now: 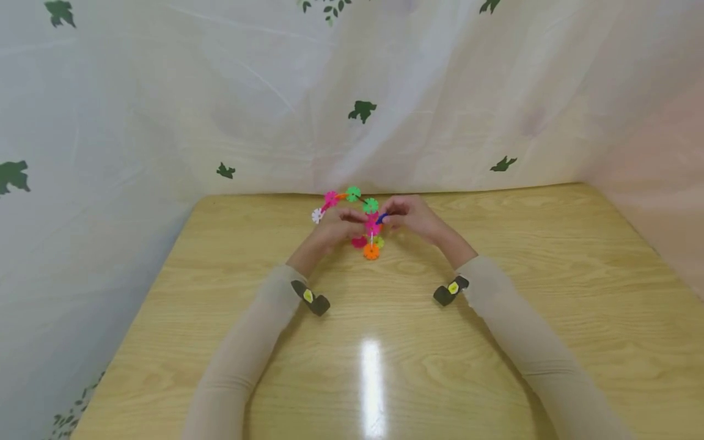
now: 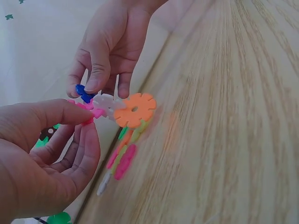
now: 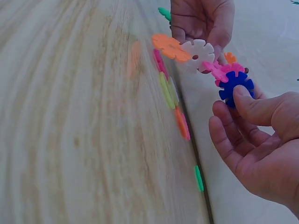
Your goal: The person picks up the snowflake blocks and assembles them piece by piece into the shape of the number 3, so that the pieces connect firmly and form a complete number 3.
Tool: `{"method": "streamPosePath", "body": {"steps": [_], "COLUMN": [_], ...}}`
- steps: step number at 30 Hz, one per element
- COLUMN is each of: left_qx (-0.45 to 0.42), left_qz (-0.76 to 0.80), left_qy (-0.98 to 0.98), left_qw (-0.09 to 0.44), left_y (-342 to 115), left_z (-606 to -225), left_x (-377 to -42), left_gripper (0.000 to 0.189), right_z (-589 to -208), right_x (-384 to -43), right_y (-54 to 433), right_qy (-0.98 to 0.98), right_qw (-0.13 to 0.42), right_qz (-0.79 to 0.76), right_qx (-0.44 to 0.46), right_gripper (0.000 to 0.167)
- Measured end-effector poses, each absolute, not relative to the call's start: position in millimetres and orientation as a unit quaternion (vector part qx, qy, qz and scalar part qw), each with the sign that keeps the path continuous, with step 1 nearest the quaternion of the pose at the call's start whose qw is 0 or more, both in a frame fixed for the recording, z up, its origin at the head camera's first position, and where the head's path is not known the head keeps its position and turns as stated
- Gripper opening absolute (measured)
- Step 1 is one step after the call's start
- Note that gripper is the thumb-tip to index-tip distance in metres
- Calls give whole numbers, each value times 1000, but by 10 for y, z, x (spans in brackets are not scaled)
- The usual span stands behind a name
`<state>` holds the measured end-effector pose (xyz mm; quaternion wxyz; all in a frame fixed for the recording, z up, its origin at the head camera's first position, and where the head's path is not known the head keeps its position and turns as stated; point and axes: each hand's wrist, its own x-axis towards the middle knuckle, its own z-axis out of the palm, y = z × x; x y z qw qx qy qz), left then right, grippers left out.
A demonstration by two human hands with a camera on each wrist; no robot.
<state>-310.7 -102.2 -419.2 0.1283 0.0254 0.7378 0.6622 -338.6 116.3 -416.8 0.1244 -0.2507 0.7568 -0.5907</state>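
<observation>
With the right hand (image 1: 411, 215), pinches a blue disc (image 3: 231, 87); with the left hand (image 1: 338, 227), grips a pink disc (image 2: 97, 112) just beside it

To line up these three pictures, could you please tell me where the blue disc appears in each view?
Head: the blue disc is just right of centre, pinched by the right hand.
Left wrist: left of centre, slightly above mid-height.
Right wrist: right of centre, slightly above mid-height.
Shared landmark: the orange disc next to the white disc.
</observation>
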Motion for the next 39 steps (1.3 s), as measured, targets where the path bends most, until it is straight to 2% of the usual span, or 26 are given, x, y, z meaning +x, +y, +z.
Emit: {"method": "streamPosePath", "body": {"steps": [9,23,31,35,39], "left_qx": [37,69,56,53,61], "left_qz": [664,714,729,724,710], "left_qy": [732,683,669,674,686], "left_qw": [149,142,135,136,143], "left_y": [-1049,-1053,-1023,-1035,-1062], "left_z": [-4198,-4138,-4116,-4112,-4117], "left_x": [-3152,-3134,-3110,-3100,-3110], "left_gripper": [32,33,33,32,32], "right_z": [-4179,-4149,-4119,-4124,-4134], "right_x": [-3386,-3349,-3336,-3338,-3341], "right_y": [1132,1056,1037,1031,1036], "right_qy": [762,775,776,777,783], "right_qw": [74,0,-15,-5,12], "right_qz": [-589,-580,-581,-577,-568], "right_qx": [-257,-249,-247,-252,-253], "right_gripper": [11,5,9,4,8]}}
